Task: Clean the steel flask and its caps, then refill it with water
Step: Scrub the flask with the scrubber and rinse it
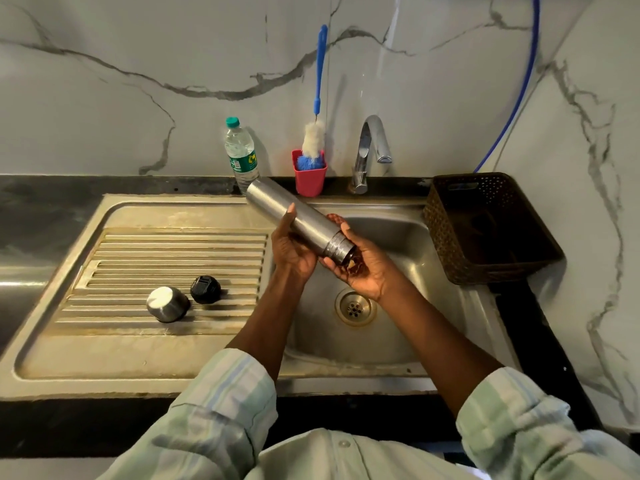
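Observation:
The steel flask [298,216] lies tilted over the sink basin [408,258], base up toward the back left, open mouth down toward the right. My left hand [292,247] grips its middle from below. My right hand [363,268] cups the mouth end and holds a brownish scrub pad [353,266] against it. The steel cap [167,304] and the black inner cap [205,289] sit side by side on the ribbed drainboard [166,251], left of my arms.
A plastic water bottle [240,154] stands at the back edge. Beside it a red holder [309,176] carries a blue-handled bottle brush [317,98]. The tap [369,150] is behind the basin. A dark woven basket [485,226] sits at the right. The drain [355,308] lies below my hands.

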Demonstrator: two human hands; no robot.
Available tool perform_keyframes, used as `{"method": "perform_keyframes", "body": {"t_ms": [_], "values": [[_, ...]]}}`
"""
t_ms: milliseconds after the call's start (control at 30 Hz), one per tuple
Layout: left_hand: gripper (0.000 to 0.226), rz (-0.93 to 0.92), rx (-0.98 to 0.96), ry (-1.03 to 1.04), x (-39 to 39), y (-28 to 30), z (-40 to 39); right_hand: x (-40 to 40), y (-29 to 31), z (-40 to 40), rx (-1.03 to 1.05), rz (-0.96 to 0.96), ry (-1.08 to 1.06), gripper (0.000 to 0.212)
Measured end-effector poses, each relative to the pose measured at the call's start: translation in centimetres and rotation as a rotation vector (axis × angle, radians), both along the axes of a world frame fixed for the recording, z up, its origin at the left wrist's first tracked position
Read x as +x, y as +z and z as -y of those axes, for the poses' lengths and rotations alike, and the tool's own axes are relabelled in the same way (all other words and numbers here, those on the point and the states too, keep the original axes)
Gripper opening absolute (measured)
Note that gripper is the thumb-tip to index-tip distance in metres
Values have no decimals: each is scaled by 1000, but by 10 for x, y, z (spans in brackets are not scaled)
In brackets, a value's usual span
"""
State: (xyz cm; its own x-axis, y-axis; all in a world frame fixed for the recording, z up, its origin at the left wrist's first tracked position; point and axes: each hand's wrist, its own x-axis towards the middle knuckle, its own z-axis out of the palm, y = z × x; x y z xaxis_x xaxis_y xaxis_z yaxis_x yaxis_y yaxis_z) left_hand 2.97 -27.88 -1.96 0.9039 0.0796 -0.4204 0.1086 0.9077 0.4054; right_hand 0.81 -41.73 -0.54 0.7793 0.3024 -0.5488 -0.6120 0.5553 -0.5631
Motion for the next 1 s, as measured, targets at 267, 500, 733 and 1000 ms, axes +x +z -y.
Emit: {"method": "perform_keyframes", "body": {"t_ms": [267, 500, 733, 1000], "values": [[66, -265, 237, -314, 21, 29, -18, -1, 6, -3, -1060, 873, 106, 70], [43, -54, 208, -104, 11, 16, -4, 3, -3, -10, -344, 181, -14, 49], [65, -18, 168, -81, 8, 18, -6, 7, 6, -6, -148, 207, -65, 60], [45, -247, 243, -244, 25, 30, -6, -1, -12, -15, -1101, 922, 18, 65]]}}
